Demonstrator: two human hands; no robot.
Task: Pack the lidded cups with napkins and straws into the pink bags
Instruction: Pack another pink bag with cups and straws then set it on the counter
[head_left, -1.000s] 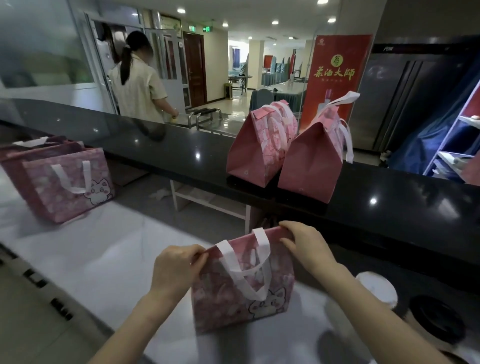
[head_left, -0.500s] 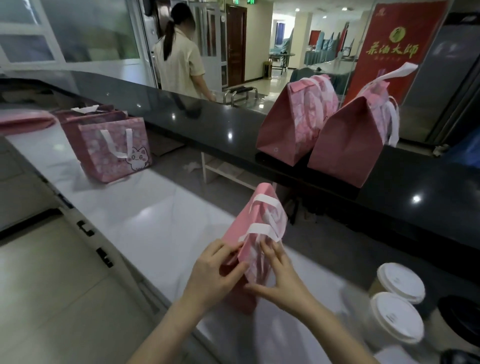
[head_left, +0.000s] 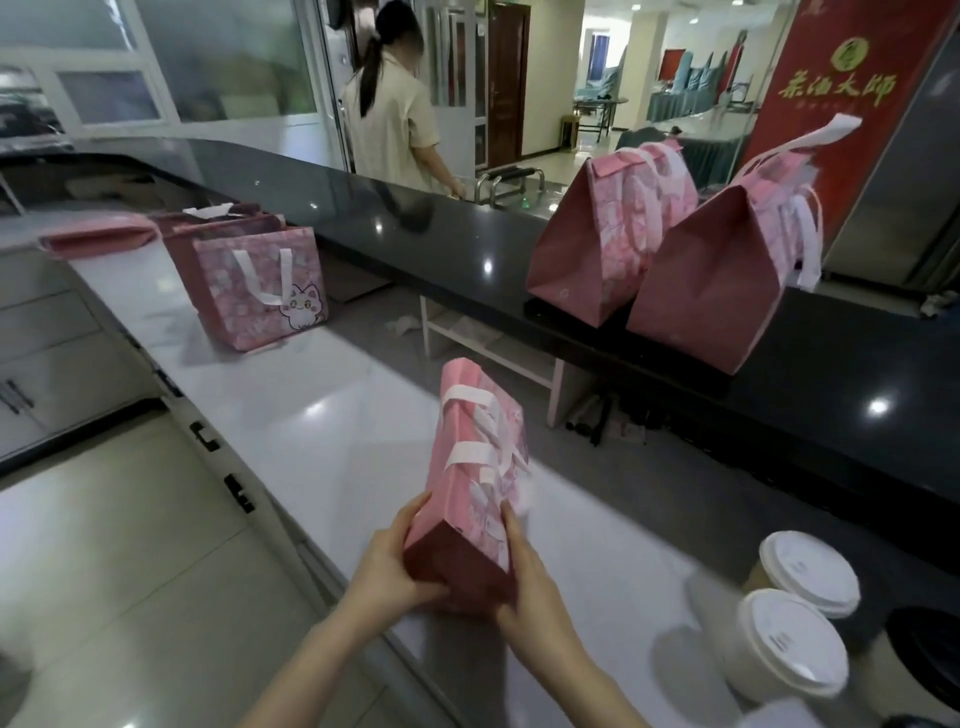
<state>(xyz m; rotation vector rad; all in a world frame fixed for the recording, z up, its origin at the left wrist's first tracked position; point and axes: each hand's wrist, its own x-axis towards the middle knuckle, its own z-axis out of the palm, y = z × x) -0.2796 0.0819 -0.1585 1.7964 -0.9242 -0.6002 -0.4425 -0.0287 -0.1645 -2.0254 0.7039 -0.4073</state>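
A pink bag (head_left: 467, 478) with white handles lies tipped on its side over the white counter (head_left: 322, 426), its dark red base turned toward me. My left hand (head_left: 392, 564) grips the base from the left. My right hand (head_left: 530, 587) holds the base from the right, fingers along the printed face. Two lidded cups (head_left: 808, 574) (head_left: 787, 647) stand at the lower right. Two filled pink bags (head_left: 618, 228) (head_left: 727, 270) stand on the black upper ledge. Another open pink bag with a cat print (head_left: 260, 286) stands far left on the counter.
The black glossy ledge (head_left: 467, 244) runs behind the counter. A flat pink bag (head_left: 98, 236) lies at the far left. A dark round object (head_left: 930, 644) sits at the right edge. A person (head_left: 389, 114) stands beyond the ledge, back turned. Drawers (head_left: 47, 358) lie to the left.
The bag stood upright facing me a second ago; it has since been turned and tipped onto its side, and both hands moved from its top edges down to its base.
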